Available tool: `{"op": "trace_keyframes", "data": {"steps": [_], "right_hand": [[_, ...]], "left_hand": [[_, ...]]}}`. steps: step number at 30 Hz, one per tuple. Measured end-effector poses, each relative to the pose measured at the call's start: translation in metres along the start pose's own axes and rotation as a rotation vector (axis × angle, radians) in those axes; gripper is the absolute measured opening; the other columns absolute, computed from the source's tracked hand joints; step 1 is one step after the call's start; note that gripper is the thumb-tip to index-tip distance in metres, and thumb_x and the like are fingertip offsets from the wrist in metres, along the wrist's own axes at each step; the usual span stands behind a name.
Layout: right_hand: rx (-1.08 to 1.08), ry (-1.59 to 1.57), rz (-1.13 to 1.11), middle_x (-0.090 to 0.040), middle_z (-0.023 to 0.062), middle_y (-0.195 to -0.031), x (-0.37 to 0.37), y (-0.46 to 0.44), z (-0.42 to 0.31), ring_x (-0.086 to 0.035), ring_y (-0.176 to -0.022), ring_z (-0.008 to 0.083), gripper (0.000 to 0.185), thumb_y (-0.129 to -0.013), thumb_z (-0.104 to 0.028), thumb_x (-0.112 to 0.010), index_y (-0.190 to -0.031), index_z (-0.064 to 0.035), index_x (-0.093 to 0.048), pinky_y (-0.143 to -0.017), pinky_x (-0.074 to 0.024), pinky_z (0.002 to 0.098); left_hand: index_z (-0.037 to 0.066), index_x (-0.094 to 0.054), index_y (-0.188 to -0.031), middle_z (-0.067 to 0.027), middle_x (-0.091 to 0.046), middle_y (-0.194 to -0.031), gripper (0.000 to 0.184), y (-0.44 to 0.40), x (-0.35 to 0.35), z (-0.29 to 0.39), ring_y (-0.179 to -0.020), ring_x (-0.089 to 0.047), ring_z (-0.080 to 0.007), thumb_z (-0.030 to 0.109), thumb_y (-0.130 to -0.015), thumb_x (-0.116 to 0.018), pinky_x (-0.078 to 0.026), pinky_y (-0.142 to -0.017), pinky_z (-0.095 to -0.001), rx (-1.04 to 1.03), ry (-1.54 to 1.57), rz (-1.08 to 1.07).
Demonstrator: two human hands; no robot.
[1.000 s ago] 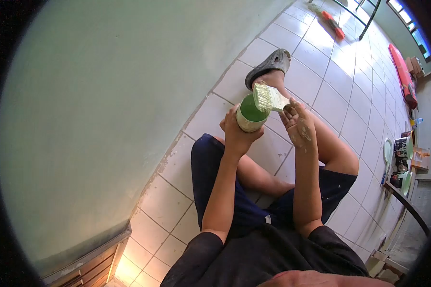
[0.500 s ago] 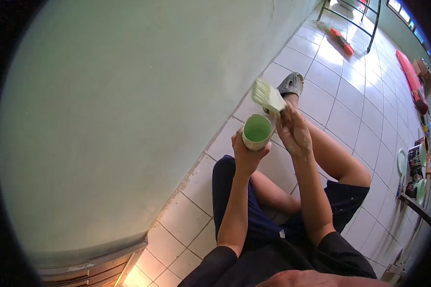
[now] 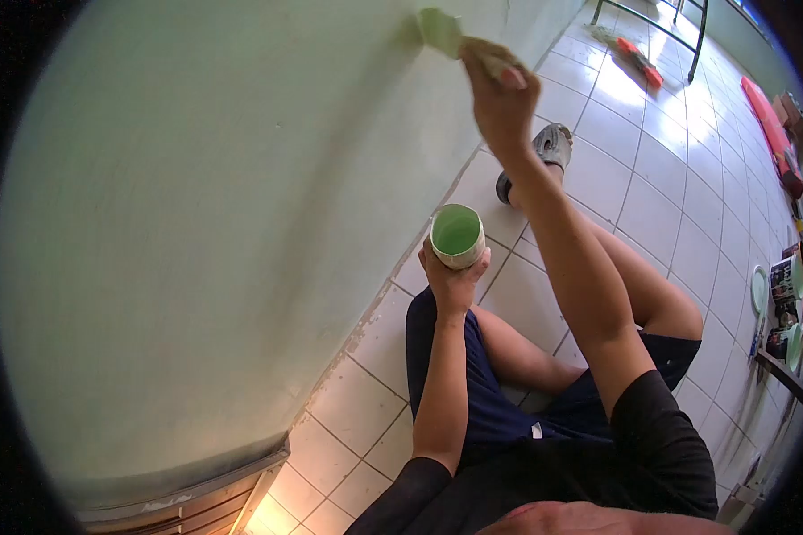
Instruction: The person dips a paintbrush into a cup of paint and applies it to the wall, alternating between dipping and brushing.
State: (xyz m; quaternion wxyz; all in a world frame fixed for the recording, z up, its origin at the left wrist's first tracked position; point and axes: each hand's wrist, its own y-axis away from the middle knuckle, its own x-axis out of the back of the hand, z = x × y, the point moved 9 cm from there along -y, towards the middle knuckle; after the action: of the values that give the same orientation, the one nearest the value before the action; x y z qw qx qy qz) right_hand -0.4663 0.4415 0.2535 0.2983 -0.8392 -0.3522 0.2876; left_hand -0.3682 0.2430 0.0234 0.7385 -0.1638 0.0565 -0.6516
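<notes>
My left hand (image 3: 455, 278) is wrapped round a pale cup (image 3: 459, 257), whose inside is coated with light green paint (image 3: 458, 234). The cup is held upright above my crossed legs, beside the wall. Stretched forward, my right hand (image 3: 501, 94) grips a paintbrush (image 3: 441, 32); its handle is mostly hidden by the fingers. The brush's green-coated bristles are at the pale green wall (image 3: 241, 178), throwing a shadow on it. Whether the bristles touch the surface I cannot tell.
White floor tiles (image 3: 366, 401) meet the wall along a paint-chipped edge. A wooden slatted piece (image 3: 196, 508) stands at lower left. Ahead are a metal frame (image 3: 656, 36) and an orange-handled tool (image 3: 641, 64). Open paint cans (image 3: 785, 278) and a lid (image 3: 758, 290) lie to the right.
My right hand has swung the paintbrush forward and up to the wall, away from near the cup. My left hand, with the cup, has shifted slightly left.
</notes>
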Motion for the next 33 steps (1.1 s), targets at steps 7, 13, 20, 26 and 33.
{"op": "trace_keyframes", "data": {"steps": [7,13,20,26,33], "right_hand": [[0.165,-0.04,-0.102,-0.078,0.0155,-0.098,-0.011,0.064,-0.055,-0.075,-0.085,0.0212,0.012,-0.091,0.003,-0.078,-0.102,-0.0002,-0.077,-0.076,-0.0575,0.0312],[0.113,0.184,0.149,-0.076,0.0162,-0.092,0.009,0.007,0.01,-0.073,-0.079,0.0245,0.007,-0.091,-0.002,-0.077,-0.098,0.0,-0.077,-0.073,-0.0555,0.0326],[0.178,-0.036,-0.164,-0.075,0.0141,-0.093,-0.029,0.074,-0.048,-0.073,-0.081,0.024,0.012,-0.09,0.006,-0.077,-0.101,-0.0002,-0.077,-0.075,-0.0561,0.0303],[0.132,-0.009,-0.003,-0.076,0.0156,-0.094,0.011,0.044,-0.008,-0.073,-0.081,0.0273,0.011,-0.09,0.004,-0.075,-0.099,-0.0012,-0.077,-0.074,-0.0551,0.0323],[0.127,0.103,-0.053,-0.074,0.0159,-0.09,-0.016,0.037,0.022,-0.073,-0.081,0.0312,0.014,-0.09,0.003,-0.073,-0.101,-0.0034,-0.077,-0.073,-0.0569,0.0352]], "left_hand": [[0.004,-0.056,-0.137,-0.0147,-0.063,-0.128,0.08,-0.002,-0.003,-0.023,-0.124,-0.051,-0.0374,0.023,-0.069,-0.096,-0.044,-0.109,-0.0515,0.026,0.057,0.005],[0.001,-0.044,-0.145,-0.0115,-0.058,-0.134,0.091,-0.003,-0.009,-0.028,-0.12,-0.061,-0.0231,0.016,-0.073,-0.098,-0.049,-0.108,-0.0399,0.009,-0.003,-0.062],[0.004,-0.055,-0.139,-0.0162,-0.061,-0.134,0.084,-0.004,-0.018,-0.05,-0.127,-0.052,-0.0366,0.022,-0.069,-0.097,-0.042,-0.111,-0.0492,0.076,0.155,-0.029],[0.0,-0.047,-0.143,-0.0117,-0.059,-0.137,0.087,-0.004,-0.013,-0.05,-0.121,-0.061,-0.0234,0.015,-0.074,-0.097,-0.05,-0.108,-0.0382,0.059,0.007,-0.037],[0.004,-0.054,-0.142,-0.0183,-0.059,-0.134,0.088,-0.005,-0.018,-0.058,-0.127,-0.053,-0.0361,0.024,-0.069,-0.099,-0.044,-0.11,-0.0492,0.1,0.088,-0.008]]}}
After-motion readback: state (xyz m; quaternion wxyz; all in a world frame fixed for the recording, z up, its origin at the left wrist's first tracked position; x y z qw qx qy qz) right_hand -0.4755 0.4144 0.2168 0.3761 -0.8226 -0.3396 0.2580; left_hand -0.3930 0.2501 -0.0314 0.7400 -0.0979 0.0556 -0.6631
